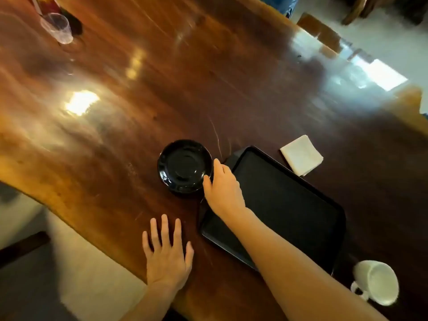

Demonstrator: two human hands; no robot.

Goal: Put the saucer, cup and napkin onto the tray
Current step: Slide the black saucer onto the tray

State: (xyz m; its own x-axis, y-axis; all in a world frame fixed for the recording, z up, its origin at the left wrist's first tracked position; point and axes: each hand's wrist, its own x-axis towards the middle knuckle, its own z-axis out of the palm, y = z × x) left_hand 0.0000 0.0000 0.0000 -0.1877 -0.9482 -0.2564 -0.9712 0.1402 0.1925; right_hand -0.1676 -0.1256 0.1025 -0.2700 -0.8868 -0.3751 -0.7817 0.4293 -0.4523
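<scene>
No writing can be read on anything. A glossy wooden surface [162,89] carries a black tray [289,205], taken as landmark. Just left of it a black saucer [184,167] is gripped at its rim by the right hand [223,188], whose arm crosses the tray. The left hand [166,256] lies flat nearer, fingers [165,230] spread, grasping nothing. The white cup [376,282] lies tipped at the tray's near right; the napkin [301,155] lies beyond it. A clear plastic cup [58,27] stands far off.

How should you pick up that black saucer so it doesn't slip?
Pinch the raised rim of the black saucer on the side nearest the tray, thumb on top and fingers tucked under the edge. It lies flat on the wooden table, so the rim is probably the only part to catch. The right hand is already at that edge.
</scene>
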